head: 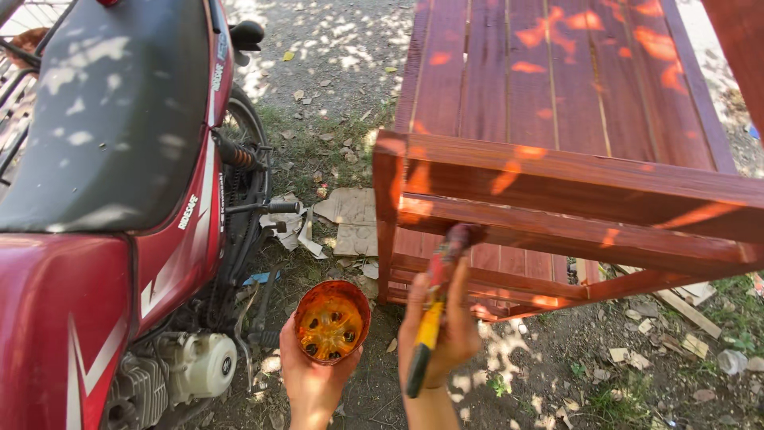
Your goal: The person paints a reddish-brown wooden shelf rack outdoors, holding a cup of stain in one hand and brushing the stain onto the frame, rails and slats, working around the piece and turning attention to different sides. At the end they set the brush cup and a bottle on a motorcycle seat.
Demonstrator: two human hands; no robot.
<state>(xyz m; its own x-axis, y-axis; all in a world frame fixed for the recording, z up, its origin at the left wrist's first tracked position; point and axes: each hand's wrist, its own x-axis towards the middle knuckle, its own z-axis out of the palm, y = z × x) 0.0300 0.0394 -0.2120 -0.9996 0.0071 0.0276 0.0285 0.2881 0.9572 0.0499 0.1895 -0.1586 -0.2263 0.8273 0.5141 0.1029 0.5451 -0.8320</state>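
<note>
A paintbrush (440, 295) is pinched in the right hand (442, 334) against a red-stained wooden frame (557, 191), while a stain tin (329, 322) is cupped level in the left hand (310, 378).

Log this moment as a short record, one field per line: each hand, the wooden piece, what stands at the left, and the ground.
left hand: cups a small round tin of orange-brown liquid from below
right hand: grips a yellow-handled brush, bristles up against a lower rail
wooden piece: red-brown slatted frame, glossy, in dappled sunlight
at left: red motorcycle with black seat, parked beside the frame
ground: dirt and sparse grass, cardboard scraps, wood offcuts
</note>
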